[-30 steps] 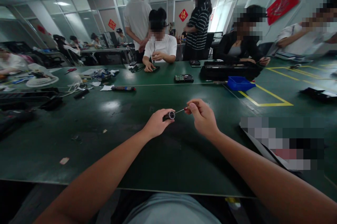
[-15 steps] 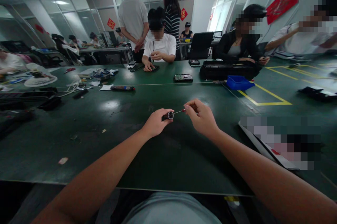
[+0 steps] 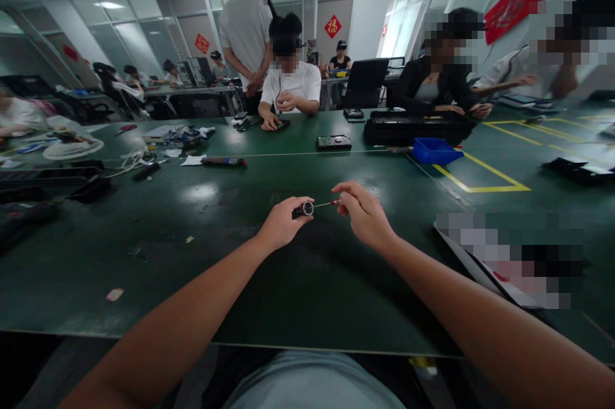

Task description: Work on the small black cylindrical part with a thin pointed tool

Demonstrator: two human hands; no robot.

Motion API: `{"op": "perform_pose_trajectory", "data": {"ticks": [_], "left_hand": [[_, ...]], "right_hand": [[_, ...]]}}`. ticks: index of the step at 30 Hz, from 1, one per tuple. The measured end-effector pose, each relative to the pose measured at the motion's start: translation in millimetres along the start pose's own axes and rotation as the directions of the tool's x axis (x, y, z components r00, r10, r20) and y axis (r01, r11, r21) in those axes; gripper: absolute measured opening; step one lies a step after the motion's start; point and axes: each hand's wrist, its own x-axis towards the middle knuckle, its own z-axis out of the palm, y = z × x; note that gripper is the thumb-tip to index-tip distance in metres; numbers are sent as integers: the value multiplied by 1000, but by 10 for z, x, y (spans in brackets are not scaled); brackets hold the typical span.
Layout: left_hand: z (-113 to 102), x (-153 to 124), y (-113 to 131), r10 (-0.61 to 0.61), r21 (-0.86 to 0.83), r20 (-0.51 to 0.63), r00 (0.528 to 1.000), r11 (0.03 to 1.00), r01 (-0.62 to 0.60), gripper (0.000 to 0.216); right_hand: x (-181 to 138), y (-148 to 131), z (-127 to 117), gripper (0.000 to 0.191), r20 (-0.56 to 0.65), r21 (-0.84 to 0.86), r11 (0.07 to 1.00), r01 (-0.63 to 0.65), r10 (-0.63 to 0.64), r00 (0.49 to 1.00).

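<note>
A small dark cylindrical part (image 3: 304, 209) with a silvery ring face is pinched in the fingers of the left hand (image 3: 281, 224), at frame centre just above the green table (image 3: 202, 281). A thin screwdriver (image 3: 327, 204) is pinched at its red-tipped handle by the right hand (image 3: 365, 217), with the tip seemingly at the part's ring face. Risk, as judged: the part is held in air, unsupported, so a tip slip could be caused by side load, and the part or a small fastener could be dropped onto the dark table. Tip contact cannot be confirmed; the handle is mostly hidden by fingers. At right a pixelated area (image 3: 509, 261) is unreadable. Further back, a blue tray (image 3: 435, 151) is seen; items at far left are too small to identify.
</note>
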Motion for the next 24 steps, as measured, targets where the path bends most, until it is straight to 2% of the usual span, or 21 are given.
{"op": "perform_pose_trajectory", "data": {"ticks": [3,6,12,14,19,22,24], "left_hand": [[-7,1,17,-18,-4,12,1000,1000,18,38],[-10,-1,28,-24,-10,18,1000,1000,24,37],[-9,1,12,-26,-21,4,1000,999,26,38],[-14,4,14,-36,-24,-8,999,999,36,39],[-43,6,36,-28,-41,2,1000,999,28,42],[-54,9,36,1,-37,-1,1000,999,-1,42],[-55,12,29,9,-17,2,1000,1000,-9,41]], "right_hand": [[-4,3,12,24,6,-5,999,-31,31,999],[-2,20,28,19,-45,41,999,-32,34,998],[33,63,71,23,-58,233,972,-41,56,997],[54,96,96,25,-57,331,942,-62,86,995],[121,205,123,29,-50,565,796,-216,295,954],[149,237,102,30,32,604,735,-308,364,931],[149,238,94,30,49,582,749,-317,357,933]]}}
